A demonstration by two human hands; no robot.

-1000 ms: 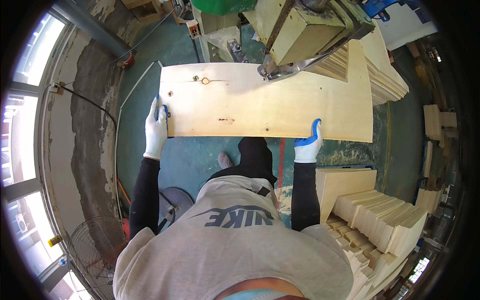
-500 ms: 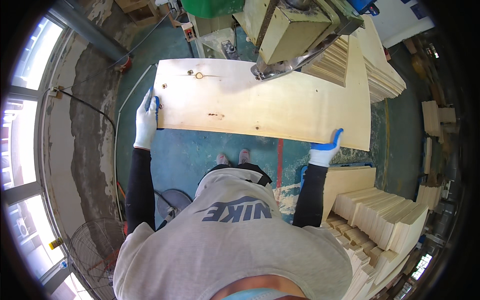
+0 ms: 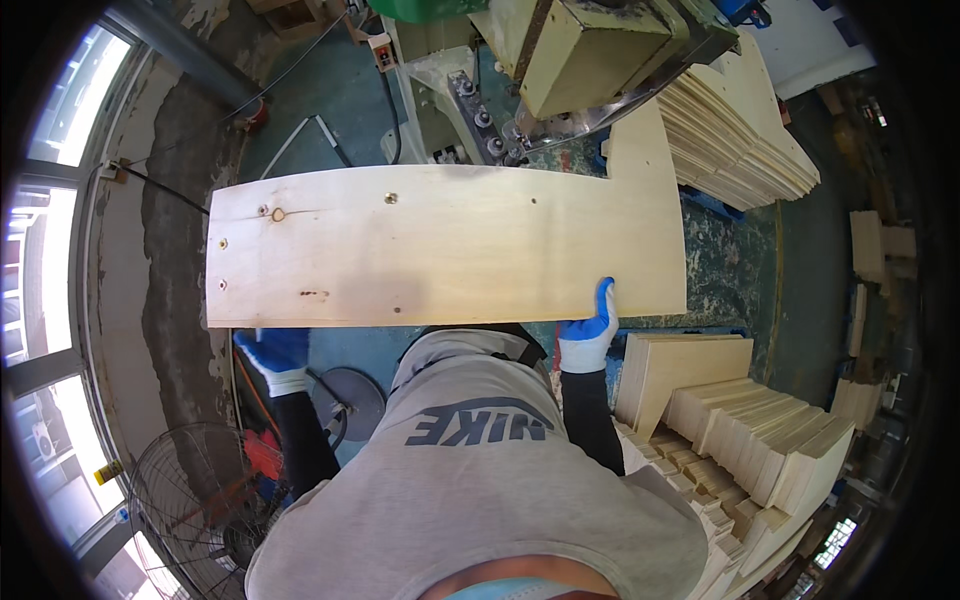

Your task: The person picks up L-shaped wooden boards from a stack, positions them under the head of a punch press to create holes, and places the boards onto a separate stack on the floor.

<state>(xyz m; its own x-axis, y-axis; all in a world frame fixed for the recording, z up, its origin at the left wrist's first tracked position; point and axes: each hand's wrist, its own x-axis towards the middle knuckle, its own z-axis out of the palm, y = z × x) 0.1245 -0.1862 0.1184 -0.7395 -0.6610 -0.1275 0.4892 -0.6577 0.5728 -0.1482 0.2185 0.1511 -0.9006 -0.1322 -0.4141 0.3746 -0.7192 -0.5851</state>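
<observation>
A pale plywood panel [image 3: 450, 250], L-shaped with a raised arm at its right end, lies level in front of my body. It has a round knot and several small dark or metallic spots in it. My right hand [image 3: 590, 335], in a white and blue glove, grips its near edge, thumb on top and the other fingers hidden beneath. Just below the near left corner is my left hand [image 3: 272, 358], gloved alike; its fingers are blurred and partly under the edge, so their hold is unclear. Beyond the panel's far edge stands a green machine head [image 3: 590, 60].
Stacked cut panels [image 3: 740, 140] stand at the far right. More plywood pieces [image 3: 760, 430] are piled at the near right. A wire fan [image 3: 200, 500] is at the lower left, near a round grey base [image 3: 345, 405]. Windows line the left wall.
The panel has moved left and toward my body, away from the machine head. My right hand came with it. My left hand left the panel's left end and dropped to the near corner.
</observation>
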